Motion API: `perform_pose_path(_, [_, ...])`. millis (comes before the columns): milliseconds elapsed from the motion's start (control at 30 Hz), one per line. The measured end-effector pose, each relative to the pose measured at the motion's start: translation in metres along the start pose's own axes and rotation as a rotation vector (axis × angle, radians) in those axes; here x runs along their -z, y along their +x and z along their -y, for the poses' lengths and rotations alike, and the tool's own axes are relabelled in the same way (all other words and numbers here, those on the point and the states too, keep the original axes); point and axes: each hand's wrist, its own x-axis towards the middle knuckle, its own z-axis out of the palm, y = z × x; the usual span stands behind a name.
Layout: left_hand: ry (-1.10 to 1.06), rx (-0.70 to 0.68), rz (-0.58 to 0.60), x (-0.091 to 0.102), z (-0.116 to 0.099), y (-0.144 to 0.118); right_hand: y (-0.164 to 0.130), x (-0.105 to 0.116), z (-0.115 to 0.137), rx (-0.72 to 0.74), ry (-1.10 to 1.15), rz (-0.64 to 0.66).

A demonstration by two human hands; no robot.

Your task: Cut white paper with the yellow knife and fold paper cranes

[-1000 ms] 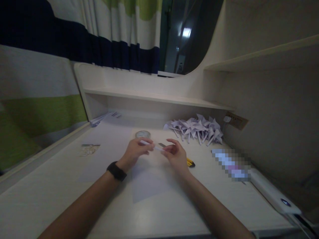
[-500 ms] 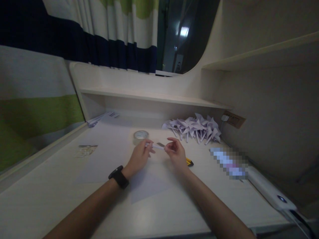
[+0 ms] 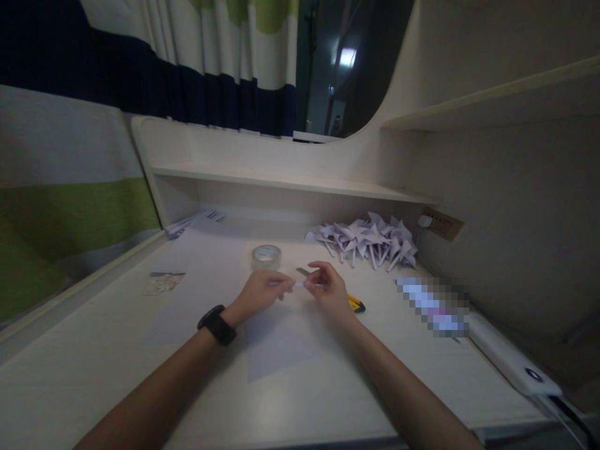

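1. Left hand (image 3: 257, 292) and right hand (image 3: 328, 292) meet above the middle of the desk (image 3: 94, 375); fingertips of both are pinched shut on a thin rolled paper stick (image 3: 297, 285), held level between them, clear of the surface.
2. Judgement: the stick is very light, soft, easily crushed or unrolled; best held at both ends with gentle pressure.
3. A flat paper sheet (image 3: 276, 344) lies just near of the hands; a tape roll (image 3: 265, 255) sits beyond the left hand.
4. A yellow utility knife (image 3: 355, 304) lies just right of the right hand; a pile of folded paper pinwheels (image 3: 365, 240) sits far right.
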Motion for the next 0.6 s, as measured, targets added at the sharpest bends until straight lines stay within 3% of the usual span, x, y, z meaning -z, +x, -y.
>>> perform_pose_path(600, [-0.105,0.154,0.049,-0.0008,-0.0011,-0.0015,-0.0003,-0.0037,-0.0022,-0.056,0.078,-0.045])
